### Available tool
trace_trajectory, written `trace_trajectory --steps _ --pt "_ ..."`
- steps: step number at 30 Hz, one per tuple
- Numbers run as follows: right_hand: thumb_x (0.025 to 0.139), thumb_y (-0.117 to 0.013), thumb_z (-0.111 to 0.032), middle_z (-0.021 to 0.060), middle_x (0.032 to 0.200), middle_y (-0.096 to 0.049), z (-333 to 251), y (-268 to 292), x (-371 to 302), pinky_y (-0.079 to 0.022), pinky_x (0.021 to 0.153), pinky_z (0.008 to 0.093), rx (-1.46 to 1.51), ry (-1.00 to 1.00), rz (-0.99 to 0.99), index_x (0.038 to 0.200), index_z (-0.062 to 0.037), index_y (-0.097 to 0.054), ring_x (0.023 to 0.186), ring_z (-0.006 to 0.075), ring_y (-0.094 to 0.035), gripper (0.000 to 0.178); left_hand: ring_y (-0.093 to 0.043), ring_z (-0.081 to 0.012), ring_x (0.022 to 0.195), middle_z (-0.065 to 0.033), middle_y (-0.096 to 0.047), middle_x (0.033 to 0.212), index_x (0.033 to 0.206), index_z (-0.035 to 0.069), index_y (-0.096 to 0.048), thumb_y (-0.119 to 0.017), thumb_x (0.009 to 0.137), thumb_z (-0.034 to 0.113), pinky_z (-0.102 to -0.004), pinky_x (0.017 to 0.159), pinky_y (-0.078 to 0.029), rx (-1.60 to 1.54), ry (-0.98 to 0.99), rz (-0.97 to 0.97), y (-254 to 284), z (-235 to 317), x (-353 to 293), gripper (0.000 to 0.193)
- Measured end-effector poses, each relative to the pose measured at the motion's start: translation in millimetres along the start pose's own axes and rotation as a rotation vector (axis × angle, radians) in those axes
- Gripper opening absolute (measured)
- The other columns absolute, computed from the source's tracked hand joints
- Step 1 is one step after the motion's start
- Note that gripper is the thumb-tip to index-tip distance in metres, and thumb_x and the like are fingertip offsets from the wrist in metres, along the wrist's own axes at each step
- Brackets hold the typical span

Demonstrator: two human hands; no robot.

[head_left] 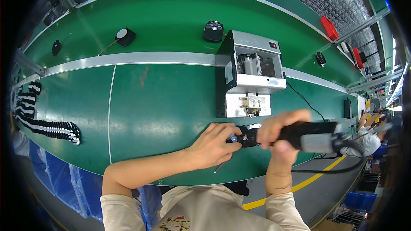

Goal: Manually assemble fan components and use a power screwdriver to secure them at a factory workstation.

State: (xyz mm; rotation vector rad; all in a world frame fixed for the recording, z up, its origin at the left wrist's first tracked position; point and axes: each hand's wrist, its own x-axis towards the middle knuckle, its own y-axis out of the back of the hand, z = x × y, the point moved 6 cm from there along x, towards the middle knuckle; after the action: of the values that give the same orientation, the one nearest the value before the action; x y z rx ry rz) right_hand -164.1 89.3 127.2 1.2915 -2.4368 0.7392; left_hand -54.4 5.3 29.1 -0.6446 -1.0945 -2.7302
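My right hand [279, 131] is wrapped round a black electric screwdriver [314, 136] with a grey rear section, lying nearly level and slightly blurred. Its nose points left toward my left hand [213, 146]. That hand rests at the table's near edge, fingers curled over a small black part [245, 130], mostly hidden by my fingers and the tool. A thin reddish wire [221, 167] sticks out below my left hand. Just beyond both hands stands a metal screw feeder [256, 78] with a silver front plate.
On the green bench [162, 98] at far left lies a row of stacked black-and-white parts [49, 129]. Along the back strip sit several black parts, one with a wire [125, 37]. A black cord [306, 100] runs right from the feeder. Another person [370, 139] works at far right.
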Motion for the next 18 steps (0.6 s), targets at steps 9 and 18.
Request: trace_trajectory --steps 9,18 --pt "0.081 -0.065 -0.008 0.0094 0.072 -0.053 -23 12 56 -0.046 0.045 0.0321 -0.046 0.221 0.119 0.122 -0.0056 -0.042 0.046 0.0160 -0.050 0.047 -0.053 -0.0277 0.118 -0.0052 -0.055 0.121 0.102 0.014 -0.071 -0.074 0.073 0.006 -0.0427 0.096 -0.045 -0.076 0.008 -0.066 1 -6 3 0.030" --pt "0.082 -0.064 -0.014 0.0058 0.070 -0.048 -14 5 42 -0.042 0.043 0.0307 -0.139 0.160 0.093 0.117 -0.0063 -0.043 0.042 0.0141 -0.045 0.042 -0.058 -0.0287 0.112 -0.0053 -0.058 0.116 0.094 0.013 -0.073 -0.074 0.077 0.009 -0.0421 0.091 -0.048 -0.048 -0.024 0.015 1 -5 3 0.017"
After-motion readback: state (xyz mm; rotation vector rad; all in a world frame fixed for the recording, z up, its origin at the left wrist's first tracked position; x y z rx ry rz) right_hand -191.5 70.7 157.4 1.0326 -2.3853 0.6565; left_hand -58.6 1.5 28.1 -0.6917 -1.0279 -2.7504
